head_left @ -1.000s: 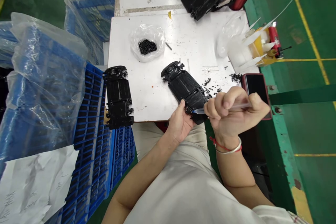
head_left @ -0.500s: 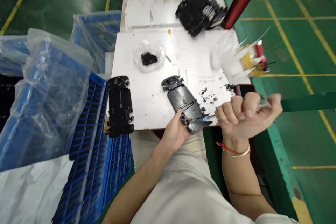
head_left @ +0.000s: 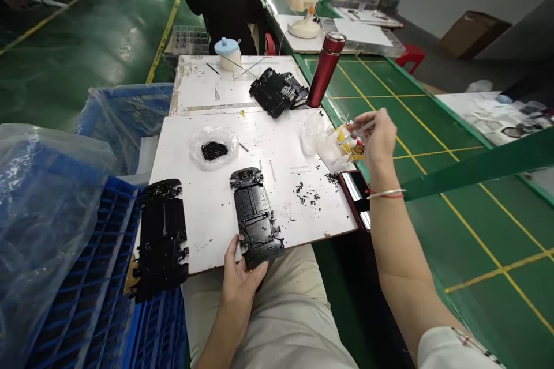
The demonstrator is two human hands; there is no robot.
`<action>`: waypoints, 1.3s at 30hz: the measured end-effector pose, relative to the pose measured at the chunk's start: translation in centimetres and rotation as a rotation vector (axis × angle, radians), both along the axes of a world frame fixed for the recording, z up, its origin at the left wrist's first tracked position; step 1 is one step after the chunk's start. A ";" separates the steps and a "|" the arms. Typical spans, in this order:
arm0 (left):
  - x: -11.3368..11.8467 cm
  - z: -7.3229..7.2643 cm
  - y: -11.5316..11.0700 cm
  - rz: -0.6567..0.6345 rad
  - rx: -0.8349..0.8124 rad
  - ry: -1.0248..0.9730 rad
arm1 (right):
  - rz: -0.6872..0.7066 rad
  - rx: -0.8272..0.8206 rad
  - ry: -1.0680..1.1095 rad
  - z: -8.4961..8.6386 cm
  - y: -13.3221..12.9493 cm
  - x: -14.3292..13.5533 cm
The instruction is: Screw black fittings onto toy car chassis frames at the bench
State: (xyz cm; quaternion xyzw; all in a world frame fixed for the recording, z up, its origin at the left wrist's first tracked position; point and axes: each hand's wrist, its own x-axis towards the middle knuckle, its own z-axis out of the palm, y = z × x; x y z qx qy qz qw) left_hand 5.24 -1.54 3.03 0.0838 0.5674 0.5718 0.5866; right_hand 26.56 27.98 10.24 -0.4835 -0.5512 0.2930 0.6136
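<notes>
My left hand [head_left: 242,279] grips the near end of a black toy car chassis [head_left: 255,213], which lies partly on the white table and overhangs its front edge. My right hand [head_left: 381,138] is raised at the table's right edge, fingers closed round a thin pale stick [head_left: 366,126] with what looks like a blue tip. That tip points down at a white plastic bag [head_left: 326,150] and a yellow item [head_left: 357,151] beside it. Another black chassis [head_left: 162,236] rests at the table's left edge. Small black parts fill an open clear bag [head_left: 214,150]; more [head_left: 308,193] lie loose.
Several black chassis [head_left: 277,92] are piled at the back beside a red flask [head_left: 326,69]. A lidded cup [head_left: 228,55] stands further back. A phone in a dark red case [head_left: 355,199] lies at the right edge. Blue crates [head_left: 82,242] stand left. A person in black [head_left: 225,0] sits ahead.
My right hand has moved away from the chassis, up to the white bag, with the stick. My left hand still holds the chassis, now turned straighter. The camera view has tilted up.
</notes>
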 end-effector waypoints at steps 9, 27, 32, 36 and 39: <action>-2.6 -1.8 -0.4 -0.164 -0.008 0.220 | -0.398 0.179 -0.381 -1.8 -1.5 1.6; -3.8 -0.9 -0.3 -0.225 -0.121 0.480 | 0.436 -0.201 -0.994 -8.5 -11.0 -2.3; -3.8 -1.0 -0.6 -0.223 -0.098 0.482 | 0.436 -0.177 -1.011 -8.5 -11.1 -2.6; -4.7 -0.4 -1.3 -0.228 -0.108 0.653 | 0.423 -0.182 -0.940 -7.2 -12.1 -2.5; -5.3 0.6 -1.8 -0.208 -0.017 1.006 | 0.585 -0.314 -0.707 -5.7 -14.4 -3.0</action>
